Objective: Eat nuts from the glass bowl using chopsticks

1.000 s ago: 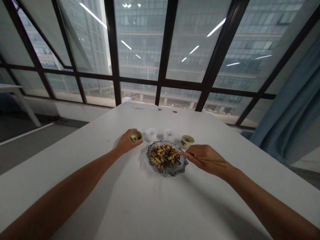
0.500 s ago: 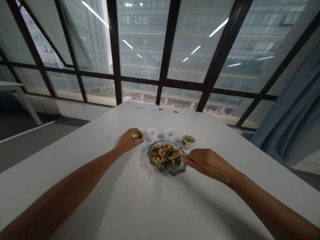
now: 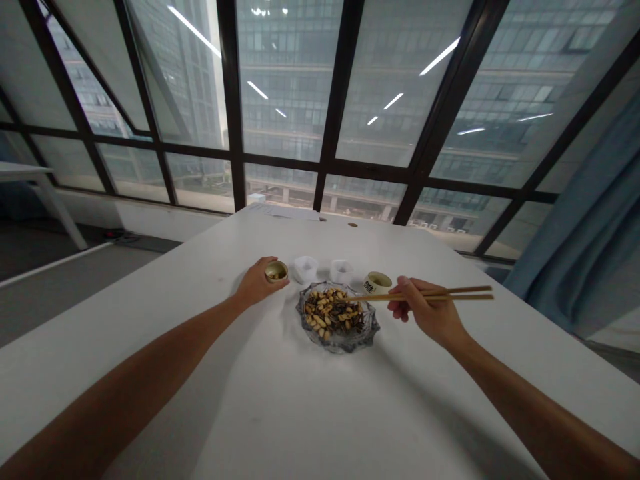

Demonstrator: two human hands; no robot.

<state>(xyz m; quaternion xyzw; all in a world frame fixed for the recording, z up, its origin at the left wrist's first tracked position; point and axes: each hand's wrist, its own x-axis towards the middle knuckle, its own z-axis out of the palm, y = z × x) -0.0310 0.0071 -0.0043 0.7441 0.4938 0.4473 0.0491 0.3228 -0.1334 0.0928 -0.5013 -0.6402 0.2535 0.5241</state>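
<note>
On the table [image 3: 260,413] before me, nuts [image 3: 321,319] lie in a glass dish [image 3: 371,327]; beyond it two bowls [image 3: 305,270] stand side by side, between the left cup [image 3: 277,272], in my left hand [image 3: 254,283], and the right cup [image 3: 377,283].

Blue curtain [image 3: 563,247], dark-framed windows [image 3: 333,100], papers [image 3: 291,214]

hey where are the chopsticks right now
In the head view, the chopsticks are right of centre in your right hand, their tips over the glass dish.
</note>
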